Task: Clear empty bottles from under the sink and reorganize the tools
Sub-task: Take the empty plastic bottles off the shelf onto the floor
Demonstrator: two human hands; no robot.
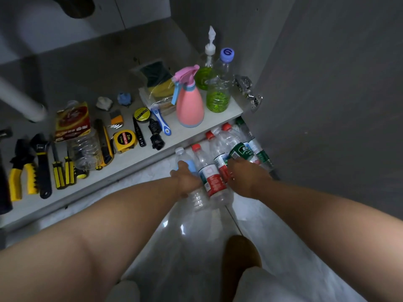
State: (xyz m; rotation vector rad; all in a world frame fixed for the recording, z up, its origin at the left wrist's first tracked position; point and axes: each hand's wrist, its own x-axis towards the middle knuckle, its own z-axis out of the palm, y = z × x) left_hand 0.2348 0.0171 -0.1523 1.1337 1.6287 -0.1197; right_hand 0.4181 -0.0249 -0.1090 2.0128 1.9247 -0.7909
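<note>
Several empty clear plastic bottles lie bunched on the floor in front of the cabinet shelf (135,158). My left hand (185,179) grips a white-capped bottle with a blue label (184,158). My right hand (246,177) grips green-labelled bottles (241,150) on the right of the bunch. Between the hands lies a red-capped, red-labelled bottle (210,173). Another empty bottle with a red and yellow label (80,136) lies on the shelf among the tools. Pliers (23,171), a wrench (42,162), screwdrivers (63,171) and a yellow tape measure (124,139) lie in a row there.
A pink spray bottle (189,101), a pump bottle (206,70) and a purple-capped bottle with green liquid (219,88) stand at the shelf's right end. The open cabinet door (327,83) rises on the right. A white drain pipe (21,99) comes down at the left. A brown slipper (242,256) is on the floor.
</note>
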